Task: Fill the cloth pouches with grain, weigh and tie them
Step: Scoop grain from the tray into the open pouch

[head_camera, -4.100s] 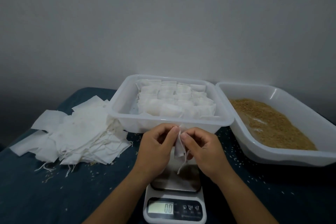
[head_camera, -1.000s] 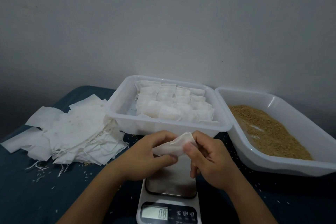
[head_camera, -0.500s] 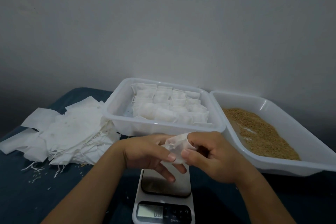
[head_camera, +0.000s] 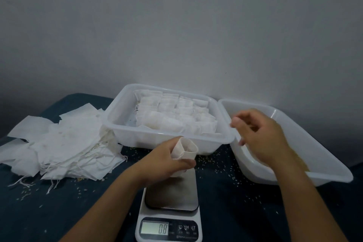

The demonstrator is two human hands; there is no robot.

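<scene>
My left hand (head_camera: 163, 161) grips an open white cloth pouch (head_camera: 185, 150), mouth up, over the back edge of the kitchen scale (head_camera: 171, 198). The scale's display reads 0.8. My right hand (head_camera: 261, 135) hovers over the near left corner of the white grain tray (head_camera: 324, 167), fingers loosely curled and holding nothing. The hand and forearm hide most of the brown grain (head_camera: 303, 163). A clear tub (head_camera: 125, 135) behind the scale holds several filled pouches (head_camera: 176, 118).
A heap of flat empty pouches with loose strings (head_camera: 59, 143) lies at the left on the dark blue cloth (head_camera: 49, 212). Spilled grains are scattered around the scale and trays. A grey wall stands close behind the tubs.
My right hand has let go of the pouch and moved right, over the grain tray. My left hand alone now holds the pouch, its mouth spread open.
</scene>
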